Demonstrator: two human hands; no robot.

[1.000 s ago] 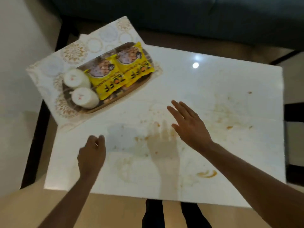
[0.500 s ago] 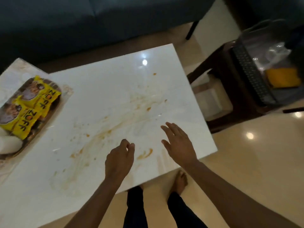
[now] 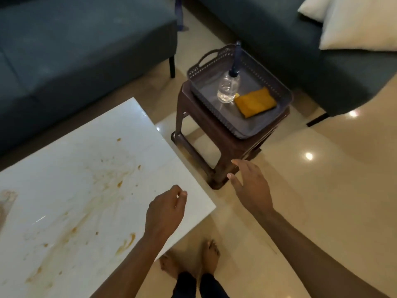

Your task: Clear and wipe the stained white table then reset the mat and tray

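Observation:
The white table [image 3: 64, 168] fills the lower left, smeared with orange-brown stains [image 3: 120, 183]. My left hand [image 3: 165, 209] hovers over the table's right corner with loosely curled fingers, holding nothing. My right hand [image 3: 251, 186] is off the table over the floor, fingers spread and straight, in front of a brown stool [image 3: 217, 134]. On the stool sits a grey plastic tray [image 3: 257, 127] with a folded orange cloth [image 3: 255, 102] and a clear spray bottle [image 3: 227, 89]. The mat and snack tray are out of view.
A dark blue sofa [image 3: 64, 50] runs behind the table and another sofa [image 3: 300, 50] with a white cushion [image 3: 361, 24] stands at the right. My bare feet [image 3: 191, 259] stand on the glossy beige floor by the table's corner.
The view has swung right: the mat and snack tray left the frame and the stool with its tray came into view. My right hand moved off the table toward the stool.

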